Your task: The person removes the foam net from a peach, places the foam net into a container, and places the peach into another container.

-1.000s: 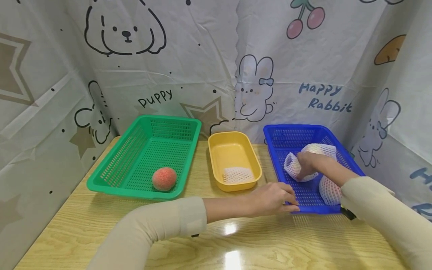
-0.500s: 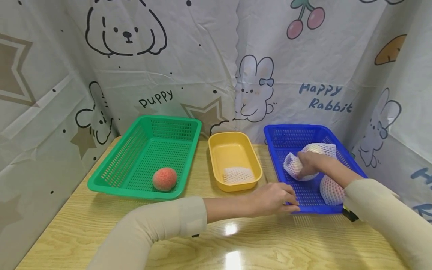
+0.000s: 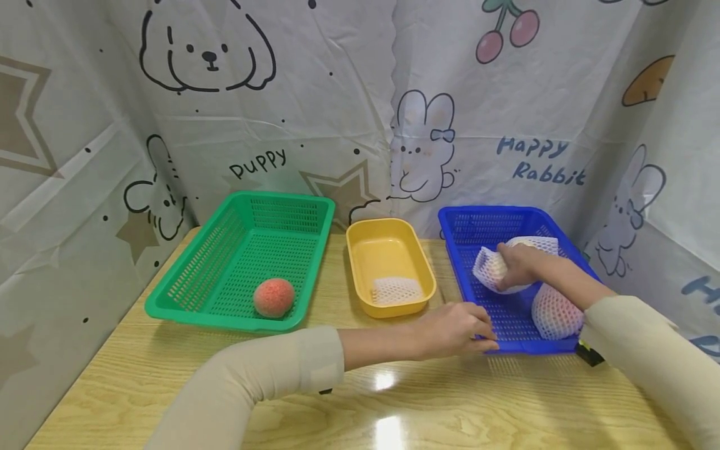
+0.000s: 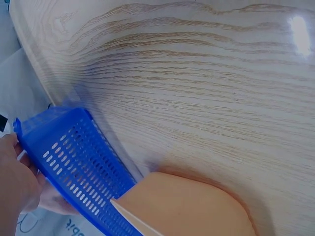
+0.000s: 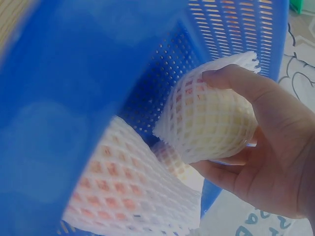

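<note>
My right hand (image 3: pixel 520 265) holds a peach in a white foam net (image 3: pixel 488 269) inside the blue basket (image 3: pixel 523 347). In the right wrist view, the thumb and fingers wrap round this netted peach (image 5: pixel 211 115), and the net's loose end sticks out past the thumb. My left hand (image 3: pixel 450 331) grips the basket's near left corner at the rim; in the left wrist view its fingers meet the blue rim, partly out of frame. Another netted peach (image 3: pixel 554 317) lies near the basket's front right. A third netted fruit (image 3: pixel 544 244) sits behind my right hand, partly hidden.
A bare reddish peach (image 3: pixel 274 298) lies in the green basket (image 3: pixel 225 323) at the left. Between the baskets stands a yellow tray (image 3: pixel 388 228) with a flat white foam net (image 3: pixel 397 290) in it. A printed curtain (image 3: pixel 337 94) hangs behind the wooden table (image 3: pixel 427 400).
My right hand has risen slightly with the netted peach. The left hand stays on the basket's corner, and the other things have not moved.
</note>
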A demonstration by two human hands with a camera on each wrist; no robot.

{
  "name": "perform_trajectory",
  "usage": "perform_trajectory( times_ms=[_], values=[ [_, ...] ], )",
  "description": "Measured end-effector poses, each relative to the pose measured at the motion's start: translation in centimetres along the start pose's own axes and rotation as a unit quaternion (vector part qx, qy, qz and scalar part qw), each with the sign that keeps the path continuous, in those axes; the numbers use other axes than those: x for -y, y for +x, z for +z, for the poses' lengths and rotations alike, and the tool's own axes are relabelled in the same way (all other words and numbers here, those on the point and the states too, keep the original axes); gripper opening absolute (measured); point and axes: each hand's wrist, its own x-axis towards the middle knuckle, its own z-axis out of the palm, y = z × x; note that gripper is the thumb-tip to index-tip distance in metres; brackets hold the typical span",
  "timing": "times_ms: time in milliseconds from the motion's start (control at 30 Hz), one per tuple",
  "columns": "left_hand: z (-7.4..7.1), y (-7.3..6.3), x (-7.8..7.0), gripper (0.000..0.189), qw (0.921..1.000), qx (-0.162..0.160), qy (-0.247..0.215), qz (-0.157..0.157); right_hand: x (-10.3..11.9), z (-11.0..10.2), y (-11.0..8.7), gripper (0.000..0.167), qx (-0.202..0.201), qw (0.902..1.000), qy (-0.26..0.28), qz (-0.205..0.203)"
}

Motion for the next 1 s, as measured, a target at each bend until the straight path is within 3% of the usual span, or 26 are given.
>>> perform_trajectory(
  times_ms=[600,1000],
  values=[
    [-0.1,0.0,-0.1,0.016,1.0,0.005,0.001,-0.004,0.6,-2.0,-1.3,0.072,-0.055,0.9982,0.018,-0.014],
    [-0.5,-0.7,0.2,0.016,0.9995,-0.032,-0.003,0.002,0.7,-3.1,-2.2,0.074,-0.082,0.9957,0.041,0.013]
  ],
)
